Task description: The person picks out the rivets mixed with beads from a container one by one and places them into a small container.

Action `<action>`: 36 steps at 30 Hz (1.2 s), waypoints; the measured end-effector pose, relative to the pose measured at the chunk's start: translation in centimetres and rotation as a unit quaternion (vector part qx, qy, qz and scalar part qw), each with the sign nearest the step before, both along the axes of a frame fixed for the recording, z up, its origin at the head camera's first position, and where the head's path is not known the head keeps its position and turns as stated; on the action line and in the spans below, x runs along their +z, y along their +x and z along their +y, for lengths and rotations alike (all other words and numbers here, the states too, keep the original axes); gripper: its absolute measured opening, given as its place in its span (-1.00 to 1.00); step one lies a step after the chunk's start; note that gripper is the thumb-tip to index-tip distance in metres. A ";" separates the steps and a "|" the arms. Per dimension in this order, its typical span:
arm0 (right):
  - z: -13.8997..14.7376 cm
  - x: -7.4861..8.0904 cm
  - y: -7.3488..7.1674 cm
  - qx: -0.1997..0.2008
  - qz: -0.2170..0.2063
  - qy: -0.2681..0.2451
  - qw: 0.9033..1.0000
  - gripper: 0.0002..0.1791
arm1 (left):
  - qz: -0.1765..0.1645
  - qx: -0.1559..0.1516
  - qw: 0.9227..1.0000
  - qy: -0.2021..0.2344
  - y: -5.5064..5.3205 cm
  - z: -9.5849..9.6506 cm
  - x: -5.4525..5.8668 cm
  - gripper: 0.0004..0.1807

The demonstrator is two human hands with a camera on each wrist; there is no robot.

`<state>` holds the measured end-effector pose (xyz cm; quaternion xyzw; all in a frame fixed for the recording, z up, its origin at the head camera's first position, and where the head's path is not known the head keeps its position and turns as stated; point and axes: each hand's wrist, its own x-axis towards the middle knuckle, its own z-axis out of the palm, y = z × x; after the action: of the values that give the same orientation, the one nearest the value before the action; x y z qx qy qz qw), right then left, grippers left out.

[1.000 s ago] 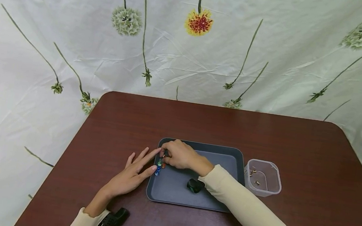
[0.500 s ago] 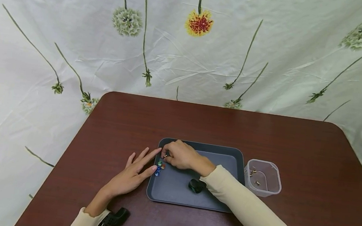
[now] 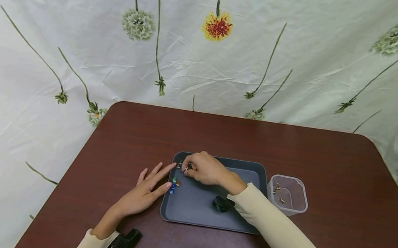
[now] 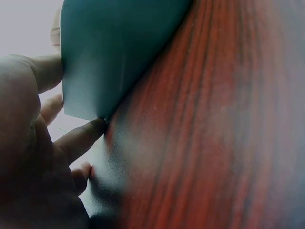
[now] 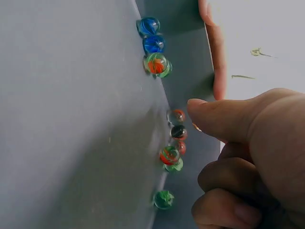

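Note:
My left hand (image 3: 146,191) lies with fingers spread at the left rim of a dark grey tray (image 3: 203,217), its thumb and a fingertip touching the rim. Over the tray's far left part, my right hand (image 3: 205,168) pinches a small brass-coloured piece (image 5: 197,127); its kind is mostly hidden by the fingers. Along the tray's left wall lie glass marbles in two groups. Blue marbles (image 5: 154,44) sit with a green-and-orange marble (image 5: 156,64). Farther along are several clear, red, black and green marbles (image 5: 169,155), with a green marble (image 5: 164,199) apart from them.
A clear plastic container (image 3: 297,195) stands against the tray's right side, with several small brass-coloured pieces (image 3: 281,200) inside. The brown table (image 3: 147,130) extends around both. A white flowered cloth (image 3: 85,27) hangs behind it.
My right hand has drawn back to the right from the tray's left wall with the small brass-coloured piece, uncovering marbles in the far left corner. The left hand has stayed in place.

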<state>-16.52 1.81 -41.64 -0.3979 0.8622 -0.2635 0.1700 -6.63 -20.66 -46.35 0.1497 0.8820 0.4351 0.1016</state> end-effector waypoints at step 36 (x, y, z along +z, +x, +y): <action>11.3 3.8 2.0 -0.070 0.012 -0.052 0.996 -0.89 | 0.004 -0.001 1.000 -0.003 -0.3 0.1 -0.4 -0.36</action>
<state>-14.56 13.11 -37.83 -0.3480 0.8749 -0.3145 0.1202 -6.91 -20.55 -46.75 0.1521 0.8835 0.4317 0.0993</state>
